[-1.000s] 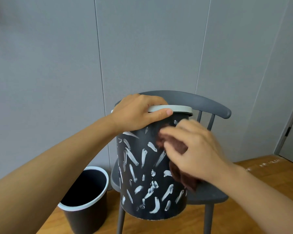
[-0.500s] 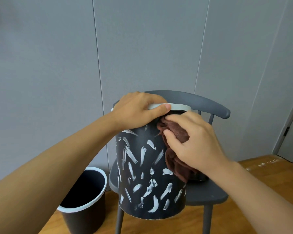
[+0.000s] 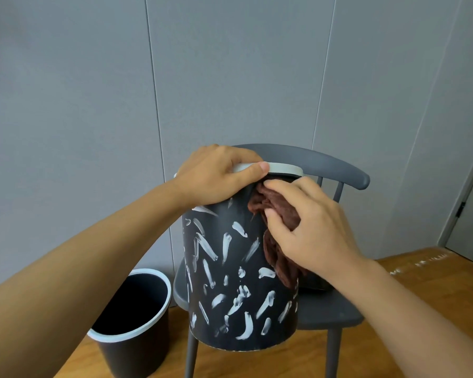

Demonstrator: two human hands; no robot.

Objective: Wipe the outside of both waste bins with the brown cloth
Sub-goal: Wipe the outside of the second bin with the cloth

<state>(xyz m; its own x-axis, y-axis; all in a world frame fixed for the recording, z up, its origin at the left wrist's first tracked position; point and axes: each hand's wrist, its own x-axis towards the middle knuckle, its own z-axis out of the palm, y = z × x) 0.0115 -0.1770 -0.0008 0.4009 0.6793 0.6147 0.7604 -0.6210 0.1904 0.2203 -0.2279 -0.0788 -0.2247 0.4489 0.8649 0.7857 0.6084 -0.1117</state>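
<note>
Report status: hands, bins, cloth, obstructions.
Left hand grips patterned bin rim. Right hand presses brown cloth against bin's upper side. Plain bin on floor, untouched. No obstructions.

- A left hand (image 3: 216, 175) grips the white rim of a black waste bin with white brush marks (image 3: 238, 271).
- The right hand (image 3: 309, 227) presses a brown cloth (image 3: 277, 211) against the bin's upper side.
- The bin stands tilted on a grey chair (image 3: 331, 312).
- A plain black bin (image 3: 133, 323) stands on the wooden floor (image 3: 421, 282).

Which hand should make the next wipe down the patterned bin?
Right. The right hand already grips the brown cloth against the patterned bin; the left hand holds its rim.
</note>
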